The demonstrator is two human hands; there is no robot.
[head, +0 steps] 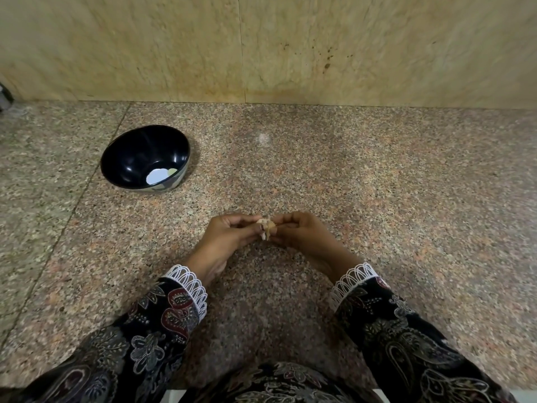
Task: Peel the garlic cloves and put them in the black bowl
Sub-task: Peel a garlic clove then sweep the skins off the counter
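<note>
A small pale garlic clove with papery skin (pixel 266 228) is pinched between the fingertips of the left hand (pixel 229 232) and right hand (pixel 300 231), above the speckled granite counter (pixel 377 199). The glossy black bowl (pixel 122 152) sits well apart, far left. If slippery skin tears suddenly, the clove could be dropped.

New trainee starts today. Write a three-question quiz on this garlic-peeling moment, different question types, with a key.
1. True or false: the black bowl lies on the same side as the right hand.
2. The garlic clove is held by: A) left hand only B) fingers of both hands C) neither hand.
3. Fill in: the bowl stands on the speckled stone ____.

Key: 1 false; 2 B; 3 counter.
</note>
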